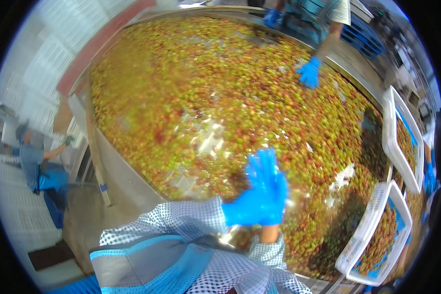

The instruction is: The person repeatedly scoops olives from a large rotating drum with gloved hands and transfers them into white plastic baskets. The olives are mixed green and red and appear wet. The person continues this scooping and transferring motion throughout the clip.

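Both of my hands wear blue gloves and overlap above a wide bed of small round green, yellow and red fruits [235,95]. My left hand [242,208] comes in from the left and crosses against the right near its wrist; its fingers are hard to separate in the blur. My right hand [267,176] points away from me with extended fingers and nothing seen in it. Beneath the fruits, a pale perforated surface [209,141] shows through in patches.
Two white perforated plastic crates, one upper [389,125] and one lower [364,231], hold similar fruits at the right. Across the bed, a co-worker's blue-gloved hand [310,72] touches the fruits. A raised metal edge [349,77] borders the far side. Another person [33,158] is at left.
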A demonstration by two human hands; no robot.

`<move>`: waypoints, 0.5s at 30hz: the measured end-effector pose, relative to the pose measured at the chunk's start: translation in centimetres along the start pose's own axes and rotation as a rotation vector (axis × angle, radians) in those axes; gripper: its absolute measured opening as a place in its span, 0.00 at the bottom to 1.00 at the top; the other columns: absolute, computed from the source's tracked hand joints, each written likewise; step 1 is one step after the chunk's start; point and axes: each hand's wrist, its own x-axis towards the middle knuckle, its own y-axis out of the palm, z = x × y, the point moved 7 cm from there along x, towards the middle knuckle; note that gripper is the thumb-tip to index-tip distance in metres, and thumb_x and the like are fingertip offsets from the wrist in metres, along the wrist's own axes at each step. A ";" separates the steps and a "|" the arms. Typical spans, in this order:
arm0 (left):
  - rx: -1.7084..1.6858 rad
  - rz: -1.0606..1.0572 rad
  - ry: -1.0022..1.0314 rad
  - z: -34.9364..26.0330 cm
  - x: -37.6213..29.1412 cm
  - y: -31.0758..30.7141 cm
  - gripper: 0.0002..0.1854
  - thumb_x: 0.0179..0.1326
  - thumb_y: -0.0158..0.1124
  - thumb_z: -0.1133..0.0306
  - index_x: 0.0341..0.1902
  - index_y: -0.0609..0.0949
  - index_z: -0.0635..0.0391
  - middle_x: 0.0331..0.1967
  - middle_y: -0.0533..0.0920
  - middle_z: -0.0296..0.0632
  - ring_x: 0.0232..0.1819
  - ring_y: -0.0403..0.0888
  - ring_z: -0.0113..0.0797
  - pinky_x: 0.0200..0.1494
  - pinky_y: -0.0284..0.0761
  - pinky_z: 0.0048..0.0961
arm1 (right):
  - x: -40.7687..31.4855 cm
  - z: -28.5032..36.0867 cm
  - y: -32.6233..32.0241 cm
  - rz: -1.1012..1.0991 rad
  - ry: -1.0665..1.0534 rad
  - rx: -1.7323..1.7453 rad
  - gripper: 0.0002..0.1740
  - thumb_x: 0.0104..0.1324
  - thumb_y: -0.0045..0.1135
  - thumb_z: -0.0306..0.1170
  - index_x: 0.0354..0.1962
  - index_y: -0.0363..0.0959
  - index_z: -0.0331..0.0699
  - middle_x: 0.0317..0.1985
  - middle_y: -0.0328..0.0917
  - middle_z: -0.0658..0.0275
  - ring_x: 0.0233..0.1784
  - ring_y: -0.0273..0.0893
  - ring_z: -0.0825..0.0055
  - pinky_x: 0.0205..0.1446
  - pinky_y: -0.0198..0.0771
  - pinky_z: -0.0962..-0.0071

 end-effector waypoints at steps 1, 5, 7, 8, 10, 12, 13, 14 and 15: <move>-0.368 0.010 -0.045 0.3 -0.5 -0.4 0.21 0.79 0.63 0.54 0.56 0.89 0.61 0.46 0.93 0.52 0.45 0.91 0.44 0.46 0.84 0.49 | -0.4 -0.6 0.9 0.145 0.034 -0.107 0.40 0.87 0.40 0.45 0.85 0.49 0.28 0.86 0.56 0.43 0.88 0.57 0.42 0.90 0.55 0.47; -0.857 0.127 -0.326 1.8 -1.6 -3.0 0.24 0.77 0.65 0.46 0.48 0.91 0.57 0.44 0.92 0.50 0.46 0.91 0.43 0.49 0.84 0.50 | 1.6 -2.9 -1.6 0.115 0.064 -0.422 0.36 0.86 0.42 0.48 0.71 0.71 0.21 0.68 0.79 0.38 0.70 0.80 0.43 0.78 0.74 0.49; -0.686 0.295 -0.296 2.3 -1.9 -4.0 0.24 0.76 0.66 0.44 0.47 0.91 0.54 0.43 0.92 0.49 0.44 0.91 0.44 0.50 0.83 0.49 | 4.8 -4.2 -3.5 0.074 0.120 -0.812 0.34 0.87 0.43 0.49 0.64 0.81 0.24 0.62 0.86 0.44 0.64 0.86 0.50 0.72 0.81 0.53; -0.488 0.388 -0.155 2.5 -1.8 -4.3 0.24 0.76 0.66 0.43 0.47 0.92 0.53 0.42 0.92 0.48 0.44 0.90 0.45 0.50 0.83 0.49 | 6.4 -5.1 -5.0 0.004 0.189 -0.918 0.30 0.87 0.45 0.45 0.62 0.82 0.25 0.61 0.88 0.46 0.64 0.87 0.54 0.72 0.79 0.55; -0.329 0.377 0.015 4.3 -1.8 -5.3 0.21 0.77 0.66 0.45 0.49 0.92 0.51 0.43 0.92 0.45 0.44 0.90 0.45 0.51 0.84 0.48 | 10.0 -5.5 -7.9 -0.226 0.187 -1.337 0.20 0.86 0.52 0.37 0.56 0.89 0.32 0.56 0.92 0.59 0.61 0.88 0.66 0.73 0.76 0.61; -0.397 0.211 0.063 8.7 -1.5 -7.2 0.17 0.79 0.66 0.50 0.52 0.92 0.49 0.46 0.92 0.42 0.44 0.90 0.42 0.52 0.84 0.47 | 13.6 -3.8 -8.0 -0.097 -0.180 -1.548 0.16 0.83 0.57 0.32 0.57 0.89 0.37 0.55 0.92 0.59 0.60 0.88 0.64 0.77 0.73 0.60; -0.400 0.001 -0.142 14.5 0.0 -9.7 0.16 0.77 0.68 0.55 0.51 0.91 0.54 0.46 0.91 0.42 0.44 0.88 0.38 0.52 0.84 0.43 | 14.4 -3.2 -8.4 -0.047 -0.282 -1.673 0.15 0.82 0.58 0.32 0.57 0.89 0.38 0.55 0.92 0.58 0.61 0.88 0.62 0.78 0.71 0.59; -0.371 -0.298 -0.370 20.4 0.7 -12.8 0.15 0.75 0.71 0.59 0.51 0.91 0.59 0.46 0.91 0.42 0.44 0.87 0.34 0.52 0.84 0.39 | 14.6 -3.2 -8.9 0.012 -0.351 -1.726 0.15 0.81 0.58 0.31 0.57 0.89 0.38 0.56 0.91 0.57 0.62 0.87 0.61 0.78 0.72 0.58; -1.125 -0.568 -0.616 27.5 0.5 -14.3 0.13 0.73 0.70 0.63 0.50 0.91 0.60 0.46 0.91 0.43 0.43 0.86 0.36 0.50 0.84 0.38 | 14.5 -2.9 -9.7 0.043 -0.376 -1.784 0.15 0.80 0.59 0.30 0.58 0.88 0.38 0.57 0.91 0.57 0.63 0.87 0.59 0.78 0.72 0.58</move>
